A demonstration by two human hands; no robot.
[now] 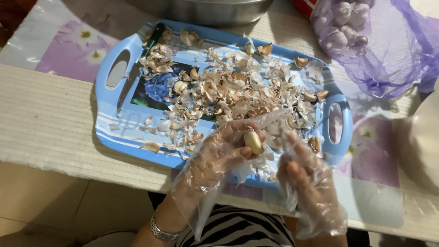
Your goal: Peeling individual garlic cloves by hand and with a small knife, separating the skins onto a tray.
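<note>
My left hand (219,153), in a loose clear plastic glove, pinches a pale yellow garlic clove (253,141) over the near edge of a blue tray (108,130). My right hand (305,176), gloved the same way, hovers just right of the clove with fingers curled and apart, holding nothing that I can see. The tray is covered with a heap of dry garlic skins (228,91). A knife (135,68) lies along the tray's left side, blade toward me, partly buried under skins.
A purple mesh bag of garlic bulbs (361,32) sits at the back right. A metal bowl (206,9) stands behind the tray. A white rounded object (423,137) is at the right edge. The table edge runs just below the tray.
</note>
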